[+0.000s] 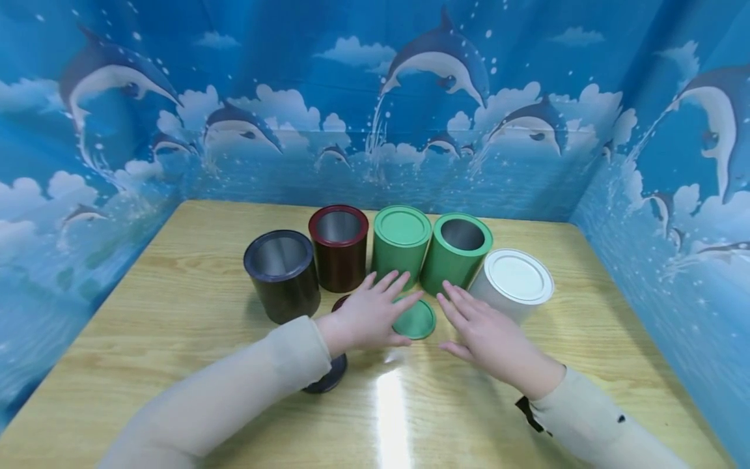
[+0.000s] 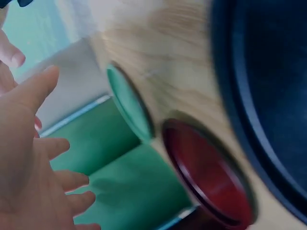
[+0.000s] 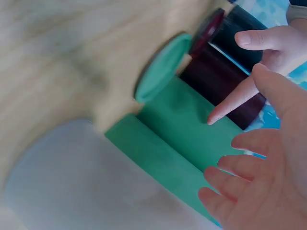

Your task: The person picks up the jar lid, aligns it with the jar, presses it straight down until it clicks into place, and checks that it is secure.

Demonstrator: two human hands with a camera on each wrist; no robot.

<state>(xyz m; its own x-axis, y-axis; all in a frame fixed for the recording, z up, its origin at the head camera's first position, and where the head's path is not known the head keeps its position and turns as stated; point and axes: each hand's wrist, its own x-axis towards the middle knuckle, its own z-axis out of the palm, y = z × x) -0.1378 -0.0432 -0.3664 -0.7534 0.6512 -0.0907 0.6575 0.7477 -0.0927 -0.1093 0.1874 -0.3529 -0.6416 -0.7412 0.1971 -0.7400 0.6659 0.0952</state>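
Both hands hover with spread fingers and hold nothing. My left hand (image 1: 372, 314) reaches over the lids in front of the cans, its fingertips overlapping the lidded green can (image 1: 401, 228) in the head view. My right hand (image 1: 486, 333) is in front of the open green can (image 1: 448, 270) and the lidded white can (image 1: 518, 277). Between the hands lies a loose green lid (image 1: 417, 322). A dark red lid (image 2: 211, 172) is partly hidden under the left hand in the head view. The black lid (image 1: 329, 376) lies nearest me, partly behind the left sleeve.
To the left stand an open black can (image 1: 287, 293) and an open dark red can (image 1: 341, 264), completing an arc of cans on the wooden table (image 1: 193, 280). A blue dolphin-print curtain (image 1: 328, 85) encloses the table's back and sides.
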